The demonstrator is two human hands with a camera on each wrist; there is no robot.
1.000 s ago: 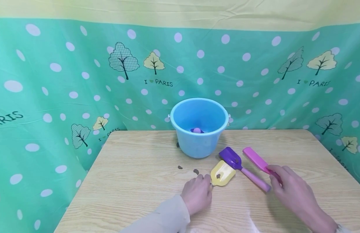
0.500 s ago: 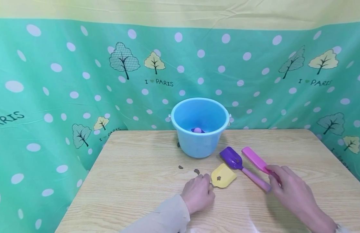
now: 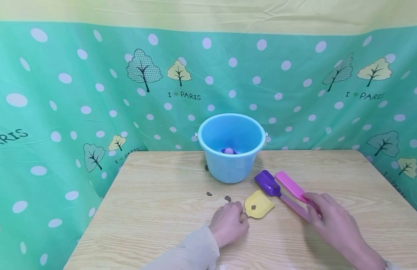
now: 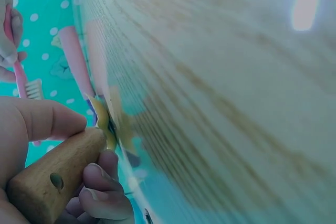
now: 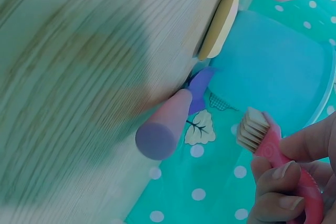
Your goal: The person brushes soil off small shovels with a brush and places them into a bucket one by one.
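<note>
My left hand (image 3: 229, 224) grips the wooden handle (image 4: 58, 174) of a small yellow shovel (image 3: 261, 200). The shovel's blade lies low at the table, with a dark crumb on it. My right hand (image 3: 334, 221) holds a pink brush (image 3: 290, 184) by its handle, its pale bristles (image 5: 252, 129) facing left. Under and beside the brush lies a purple shovel (image 3: 267, 182) with a pink handle (image 5: 165, 121), a dark bit on its blade. A couple of dark crumbs (image 3: 227, 198) rest on the wood near my left hand.
Behind the tools stands a light blue bucket (image 3: 228, 167) with a purple and pink thing (image 3: 229, 151) inside. Another dark bit (image 3: 206, 167) sits at the bucket's left base. A green dotted curtain (image 3: 161, 123) hangs behind the wooden table (image 3: 144, 210).
The brush in my right hand has shifted left, over the purple shovel's handle. The yellow shovel's blade has turned and lowered slightly, with the crumb still on it.
</note>
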